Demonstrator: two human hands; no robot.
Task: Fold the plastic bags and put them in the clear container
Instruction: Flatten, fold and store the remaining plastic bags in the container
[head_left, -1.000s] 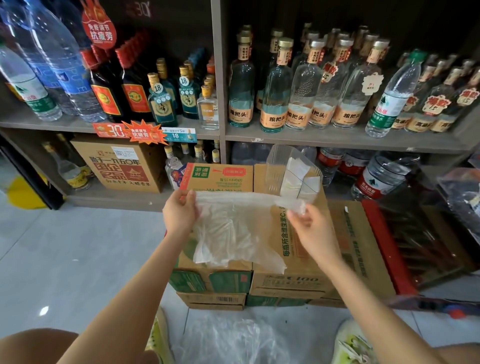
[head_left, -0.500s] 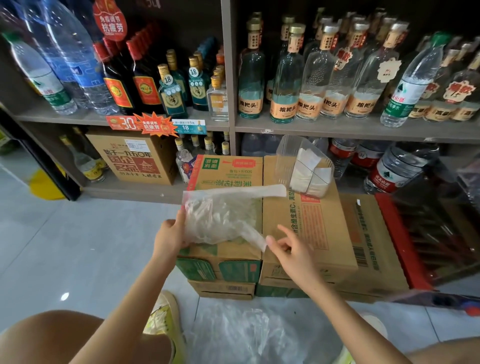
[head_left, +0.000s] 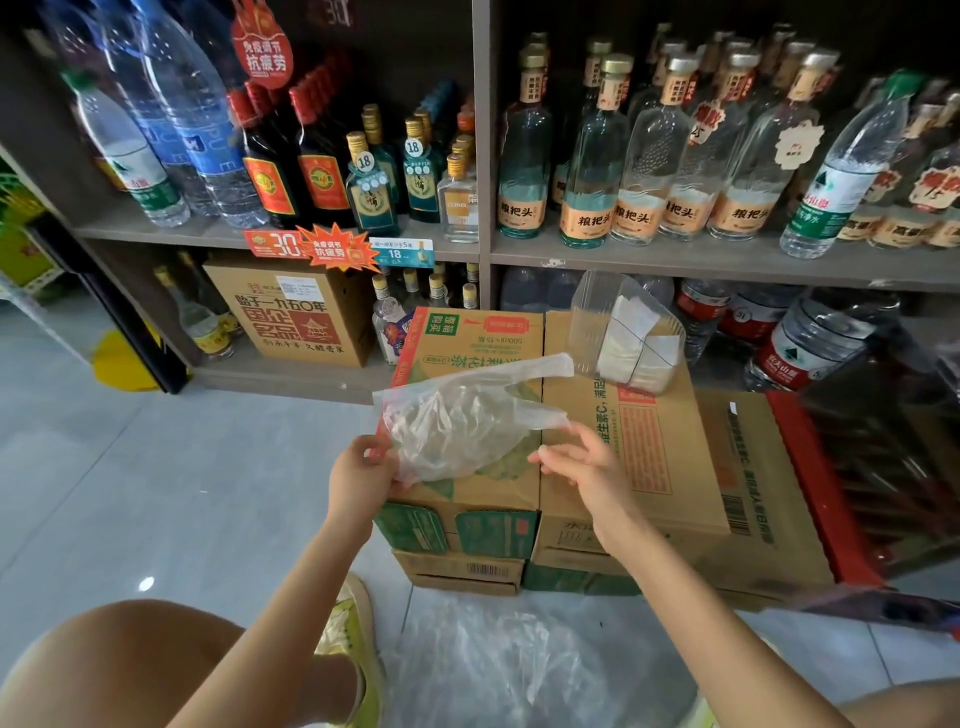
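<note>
My left hand (head_left: 363, 478) pinches the lower left edge of a crumpled, see-through plastic bag (head_left: 457, 426), held up in front of the cardboard boxes (head_left: 654, 452). My right hand (head_left: 587, 467) is just beside the bag, fingers loosely spread and holding nothing; one bag handle ends at its fingertips. The clear container (head_left: 592, 312), with folded bags (head_left: 628, 348) inside, stands on the boxes beyond the right hand.
</note>
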